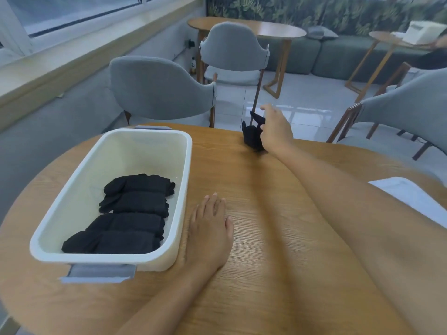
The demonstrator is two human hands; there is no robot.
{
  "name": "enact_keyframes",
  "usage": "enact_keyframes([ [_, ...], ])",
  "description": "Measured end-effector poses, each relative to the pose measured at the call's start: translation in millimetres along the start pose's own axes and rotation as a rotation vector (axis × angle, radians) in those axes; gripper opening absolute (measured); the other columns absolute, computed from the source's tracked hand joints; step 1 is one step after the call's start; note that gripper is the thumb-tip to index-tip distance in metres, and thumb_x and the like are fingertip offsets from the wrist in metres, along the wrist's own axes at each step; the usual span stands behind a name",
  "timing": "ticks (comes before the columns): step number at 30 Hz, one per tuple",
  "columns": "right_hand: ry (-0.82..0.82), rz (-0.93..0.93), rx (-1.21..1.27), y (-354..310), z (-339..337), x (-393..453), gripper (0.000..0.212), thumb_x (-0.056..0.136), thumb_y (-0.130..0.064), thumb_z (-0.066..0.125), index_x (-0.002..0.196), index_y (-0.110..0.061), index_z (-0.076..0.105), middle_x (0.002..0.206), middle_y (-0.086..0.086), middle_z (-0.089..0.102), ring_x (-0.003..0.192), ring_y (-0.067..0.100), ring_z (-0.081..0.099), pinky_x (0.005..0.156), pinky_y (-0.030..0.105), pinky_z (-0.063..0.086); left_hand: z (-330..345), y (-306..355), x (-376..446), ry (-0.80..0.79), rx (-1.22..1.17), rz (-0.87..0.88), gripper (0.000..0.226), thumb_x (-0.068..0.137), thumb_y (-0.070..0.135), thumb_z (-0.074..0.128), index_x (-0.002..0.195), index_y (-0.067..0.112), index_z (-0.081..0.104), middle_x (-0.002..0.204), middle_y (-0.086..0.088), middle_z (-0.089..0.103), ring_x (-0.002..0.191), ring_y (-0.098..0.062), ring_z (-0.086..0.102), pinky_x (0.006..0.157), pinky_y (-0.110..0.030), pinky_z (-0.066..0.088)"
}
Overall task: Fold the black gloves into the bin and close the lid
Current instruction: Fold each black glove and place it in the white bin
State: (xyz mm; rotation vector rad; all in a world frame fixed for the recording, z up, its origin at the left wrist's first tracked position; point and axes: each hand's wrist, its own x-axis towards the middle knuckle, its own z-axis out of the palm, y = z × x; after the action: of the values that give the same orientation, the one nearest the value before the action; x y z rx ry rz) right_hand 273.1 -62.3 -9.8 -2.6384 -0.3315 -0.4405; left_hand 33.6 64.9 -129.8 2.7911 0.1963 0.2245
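right hand (275, 130): stretched to the table's far edge, fingers curled round a loose black glove (252, 136), pinching it; part of the glove sticks up, so it looks half lifted. Likely fetching it to fold nearer the body.
left hand (210, 228): flat on the table (278, 238), fingers straight and together, just beside the bin's right wall; holds nothing. Probably parked there to steady the bin or wait for the fold.
bin (186, 170): white, open, on the table's left side, long axis running away from the person, grey latch tabs at both ends.
folded gloves (135, 213): black, laid in a row in the near half of the bin; the far half is bare, room for more.
lid (408, 194): a white flat piece at the right edge, partly hidden by the arm; probably the lid, can't be sure.
stage: judged late; one loose glove left in view, lid not yet on.
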Motion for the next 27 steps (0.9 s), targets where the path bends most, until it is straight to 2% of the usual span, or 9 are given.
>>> enact_keyframes([
  [2, 0.039, 0.034, 0.017, 10, -23, 7, 0.039, 0.095, 0.002, 0.051, 0.13, -0.015, 0.056, 0.126, 0.006, 0.051, 0.101, 0.023, 0.058, 0.078, 0.033, 0.048, 0, -1, 0, -0.009, -0.011, -0.003, 0.054, 0.105, 0.04, 0.031, 0.156, 0.023, 0.032, 0.166, 0.003, 0.021, 0.154, -0.016, 0.011, 0.125, -0.039, 0.017],
  [4, 0.09, 0.046, 0.087, 17, -48, 11, 0.026, 0.098, -0.003, 0.051, 0.116, -0.014, 0.066, 0.12, 0.005, 0.052, 0.096, 0.02, 0.057, 0.079, 0.029, 0.047, 0, -2, -1, -0.008, -0.021, -0.006, 0.053, 0.105, 0.04, 0.032, 0.155, 0.023, 0.034, 0.166, 0.003, 0.022, 0.154, -0.016, 0.013, 0.124, -0.041, 0.02],
  [6, 0.128, 0.018, 0.178, 20, -72, 4, 0.02, 0.098, -0.006, 0.053, 0.105, -0.017, 0.069, 0.112, 0.002, 0.053, 0.09, 0.015, 0.053, 0.078, 0.019, 0.043, 0, -2, -1, -0.007, -0.022, -0.014, 0.053, 0.105, 0.04, 0.033, 0.155, 0.023, 0.035, 0.165, 0.002, 0.024, 0.154, -0.017, 0.015, 0.124, -0.041, 0.021],
  [9, 0.118, -0.085, 0.231, 22, -98, -36, 0.017, 0.096, -0.01, 0.057, 0.102, -0.02, 0.07, 0.105, -0.002, 0.057, 0.088, 0.009, 0.052, 0.071, 0.006, 0.035, 0, -2, -1, -0.007, -0.027, -0.016, 0.053, 0.105, 0.04, 0.034, 0.155, 0.022, 0.036, 0.165, 0.002, 0.024, 0.154, -0.017, 0.015, 0.124, -0.04, 0.021],
  [11, -0.012, -0.168, 0.223, 29, -103, -80, 0.02, 0.095, -0.01, 0.057, 0.103, -0.024, 0.069, 0.103, -0.007, 0.061, 0.091, 0.007, 0.056, 0.077, 0.012, 0.041, 0, -2, -1, -0.005, -0.031, -0.014, 0.053, 0.104, 0.04, 0.034, 0.154, 0.022, 0.036, 0.165, 0.002, 0.025, 0.154, -0.017, 0.016, 0.124, -0.04, 0.021],
  [14, -0.433, -0.246, 0.156, 47, -95, -157, 0.028, 0.088, -0.011, 0.058, 0.103, -0.032, 0.07, 0.104, -0.013, 0.065, 0.096, 0.004, 0.059, 0.088, 0.032, 0.051, -1, 0, -2, 0.007, -0.037, -0.009, 0.052, 0.105, 0.038, 0.036, 0.153, 0.021, 0.039, 0.164, 0.0, 0.027, 0.153, -0.017, 0.018, 0.124, -0.039, 0.021],
  [16, -0.61, -0.271, 0.065, 62, -85, -206, 0.027, 0.089, -0.02, 0.054, 0.106, -0.034, 0.07, 0.107, -0.02, 0.062, 0.1, -0.001, 0.057, 0.09, 0.032, 0.051, -3, 0, -3, 0.006, -0.04, -0.008, 0.052, 0.105, 0.039, 0.035, 0.154, 0.02, 0.038, 0.164, 0.0, 0.027, 0.153, -0.017, 0.018, 0.124, -0.038, 0.019],
  [21, -0.508, -0.311, 0.061, 85, -71, -255, 0.019, 0.096, -0.022, 0.055, 0.102, -0.035, 0.067, 0.101, -0.023, 0.058, 0.098, -0.003, 0.051, 0.084, 0.027, 0.049, -7, 2, -5, 0.002, -0.038, 0.0, 0.053, 0.106, 0.039, 0.032, 0.156, 0.02, 0.034, 0.165, 0.001, 0.024, 0.154, -0.017, 0.015, 0.125, -0.037, 0.017],
  [27, -0.372, -0.154, 0.084, 77, -63, -238, 0.02, 0.1, -0.026, 0.053, 0.115, -0.031, 0.065, 0.109, -0.021, 0.057, 0.105, -0.002, 0.05, 0.088, 0.028, 0.049, -10, 2, -8, 0.001, -0.036, 0.01, 0.053, 0.107, 0.039, 0.032, 0.156, 0.02, 0.034, 0.165, 0.001, 0.024, 0.154, -0.016, 0.015, 0.125, -0.037, 0.016],
])
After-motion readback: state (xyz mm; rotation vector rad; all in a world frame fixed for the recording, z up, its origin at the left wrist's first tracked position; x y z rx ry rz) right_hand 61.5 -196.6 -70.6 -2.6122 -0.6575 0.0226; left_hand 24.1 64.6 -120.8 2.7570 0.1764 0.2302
